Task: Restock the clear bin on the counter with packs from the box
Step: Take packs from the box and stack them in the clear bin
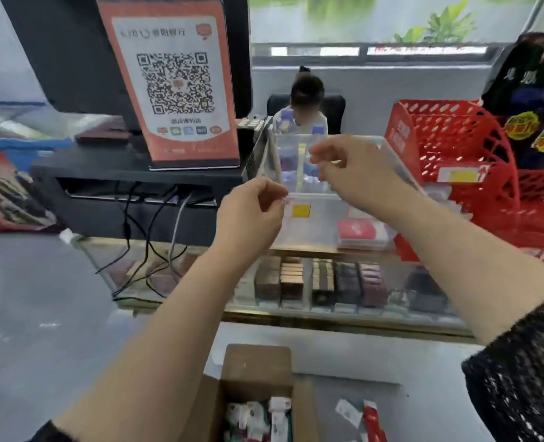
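The clear bin (321,231) stands on the glass counter with a yellow price label on its front and a red pack (361,232) lying in its right side. My left hand (251,215) pinches the bin's front left rim beside the label. My right hand (350,167) is raised over the bin with fingers curled at its upper edge; what it pinches is too blurred to tell. The open cardboard box (257,374) sits on the floor below, holding several red, white and green packs (257,419).
A QR code sign (171,84) and a black stand with cables are left of the bin. Red plastic baskets (455,148) stand to its right. Under the glass counter (200,275) lie rows of packs. Loose packs (369,416) lie right of the box. A person sits behind.
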